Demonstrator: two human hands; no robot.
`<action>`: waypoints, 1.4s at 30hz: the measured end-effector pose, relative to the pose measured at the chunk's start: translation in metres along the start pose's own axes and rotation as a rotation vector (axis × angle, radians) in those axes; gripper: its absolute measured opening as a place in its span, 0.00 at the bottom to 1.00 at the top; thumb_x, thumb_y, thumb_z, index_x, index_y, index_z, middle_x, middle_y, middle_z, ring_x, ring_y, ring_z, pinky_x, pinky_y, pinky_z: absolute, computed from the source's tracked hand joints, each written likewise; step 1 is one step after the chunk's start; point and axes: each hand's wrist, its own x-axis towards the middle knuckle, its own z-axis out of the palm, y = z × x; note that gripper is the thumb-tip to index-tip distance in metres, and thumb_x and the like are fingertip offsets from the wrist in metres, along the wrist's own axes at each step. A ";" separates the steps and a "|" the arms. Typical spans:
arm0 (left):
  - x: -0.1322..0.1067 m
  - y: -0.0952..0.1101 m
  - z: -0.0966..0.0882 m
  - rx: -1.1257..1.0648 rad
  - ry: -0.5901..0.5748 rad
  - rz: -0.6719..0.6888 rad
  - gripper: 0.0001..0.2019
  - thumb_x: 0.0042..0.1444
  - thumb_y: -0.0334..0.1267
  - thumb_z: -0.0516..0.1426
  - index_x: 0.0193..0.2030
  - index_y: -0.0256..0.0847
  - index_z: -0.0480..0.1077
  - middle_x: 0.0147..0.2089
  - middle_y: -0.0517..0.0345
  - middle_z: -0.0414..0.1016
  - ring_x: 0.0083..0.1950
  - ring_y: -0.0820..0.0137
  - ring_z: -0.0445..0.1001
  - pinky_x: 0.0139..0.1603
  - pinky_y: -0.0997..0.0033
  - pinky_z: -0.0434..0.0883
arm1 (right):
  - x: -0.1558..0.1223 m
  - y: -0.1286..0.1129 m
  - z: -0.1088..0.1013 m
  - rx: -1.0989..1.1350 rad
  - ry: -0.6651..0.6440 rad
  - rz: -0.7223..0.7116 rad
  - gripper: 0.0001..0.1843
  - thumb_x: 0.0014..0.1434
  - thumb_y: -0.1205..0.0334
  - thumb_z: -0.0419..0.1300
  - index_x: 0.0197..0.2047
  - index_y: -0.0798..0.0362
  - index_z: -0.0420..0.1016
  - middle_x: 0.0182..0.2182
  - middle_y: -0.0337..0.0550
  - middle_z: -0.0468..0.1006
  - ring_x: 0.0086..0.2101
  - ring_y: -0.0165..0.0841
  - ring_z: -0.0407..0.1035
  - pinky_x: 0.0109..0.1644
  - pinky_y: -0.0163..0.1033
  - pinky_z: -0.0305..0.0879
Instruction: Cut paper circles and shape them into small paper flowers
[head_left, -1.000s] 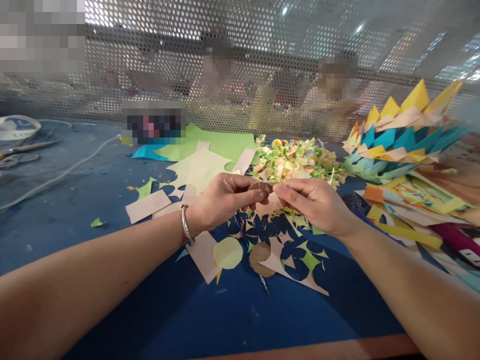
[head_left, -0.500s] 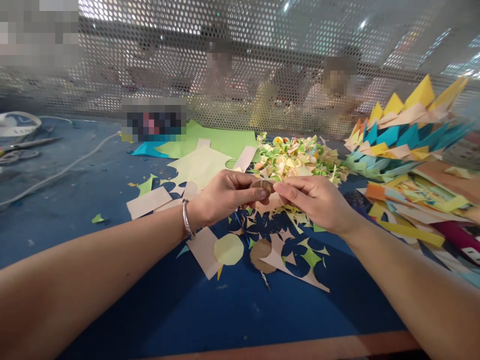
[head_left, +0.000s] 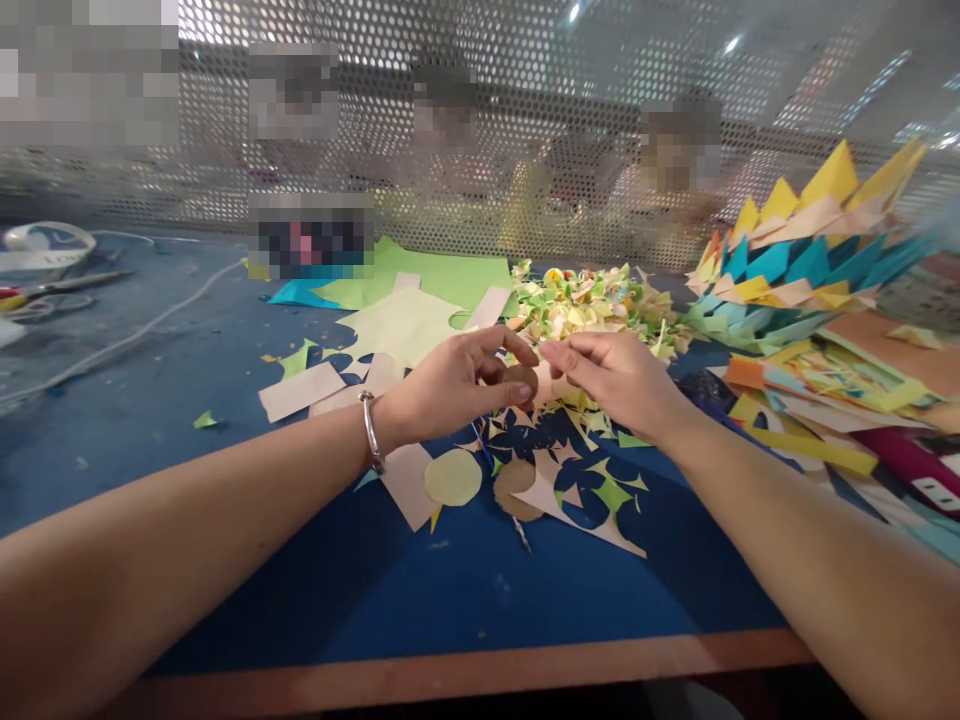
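Note:
Between the thumb and fingers of my left hand (head_left: pixel 454 390) is a small brown cardboard disc (head_left: pixel 530 379), partly covered by the fingers. Just to its right, my right hand (head_left: pixel 626 375) is closed in a pinch; whatever its fingertips hold is hidden. The fingertips of both hands are close together above paper scraps. Below them on the blue table (head_left: pixel 450 610) lie a pale yellow paper circle (head_left: pixel 454 478), a larger brown disc (head_left: pixel 513 488) and a pink offcut with rounded cut-outs (head_left: pixel 551 503). A pen (head_left: pixel 522 536) sticks out from under the brown disc.
Behind the hands are a heap of small paper pieces (head_left: pixel 600 300) and green sheets (head_left: pixel 450 275). A layered folded-paper piece (head_left: pixel 810 245) stands at right beside strips and a purple object (head_left: pixel 907 465). Scissors (head_left: pixel 67 285) and a tape roll (head_left: pixel 49 245) lie left. A perforated metal screen (head_left: pixel 487 220) closes the back.
My left index finger has lifted and curled away from the disc's top edge. My right fingertips have come slightly off the disc. The view has shifted a little.

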 end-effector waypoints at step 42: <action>-0.034 0.009 0.003 -0.595 0.150 -0.425 0.03 0.55 0.28 0.61 0.32 0.36 0.71 0.29 0.58 0.79 0.30 0.77 0.77 0.33 0.79 0.68 | -0.031 -0.025 0.015 -0.454 0.097 -0.555 0.11 0.66 0.60 0.53 0.44 0.53 0.75 0.37 0.45 0.81 0.33 0.34 0.73 0.33 0.37 0.61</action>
